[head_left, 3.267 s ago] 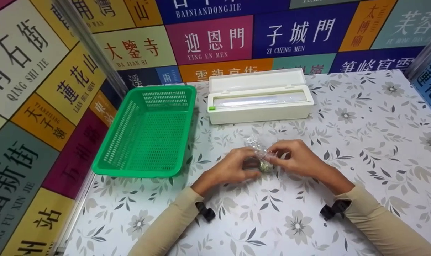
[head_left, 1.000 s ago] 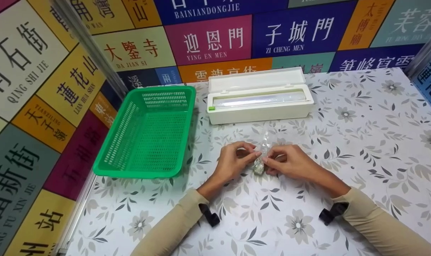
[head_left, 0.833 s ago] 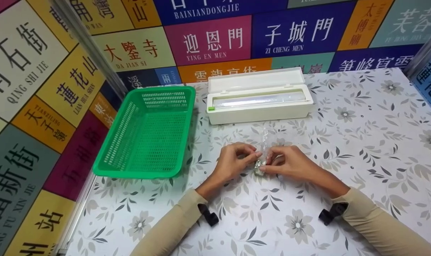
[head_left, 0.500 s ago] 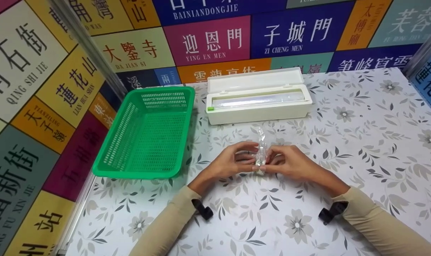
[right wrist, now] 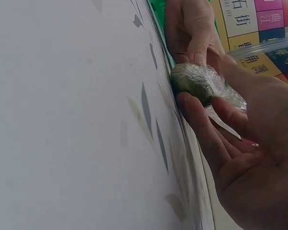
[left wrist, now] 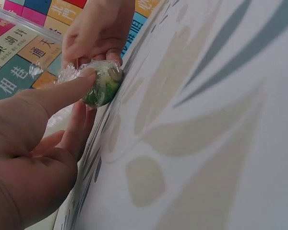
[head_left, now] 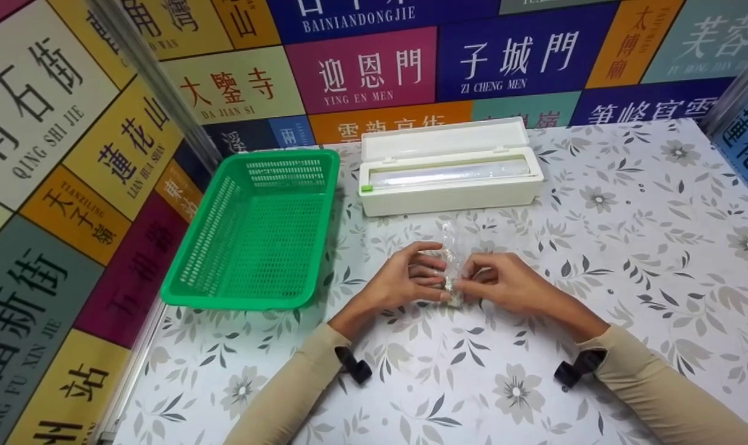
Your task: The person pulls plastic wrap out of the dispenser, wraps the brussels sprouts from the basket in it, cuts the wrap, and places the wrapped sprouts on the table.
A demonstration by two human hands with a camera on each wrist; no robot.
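A small rounded green-and-whitish piece (left wrist: 105, 85), its kind not clear, is wrapped in crinkled cling film (head_left: 450, 238). The film's loose end points away from me, toward the box. My left hand (head_left: 401, 281) holds the bundle from the left; in the left wrist view its thumb lies on the film with fingers beneath. My right hand (head_left: 509, 283) pinches it from the right. The right wrist view shows the wrapped piece (right wrist: 194, 82) between both hands' fingertips, close to the tabletop. From the head view, fingers and film hide most of it.
Behind the hands stands a white cling film dispenser (head_left: 451, 199), its lid raised and the film roll (head_left: 451, 174) showing. A green plastic basket (head_left: 299, 303) sits at the left on the flower-patterned tabletop (head_left: 627, 259). Walls of coloured name panels rise behind and at the left.
The bunched film has become a narrow tail stretching away from me. My left fingers have shifted from pinching near the tail to spreading along the bundle's left side. The right hand barely moves.
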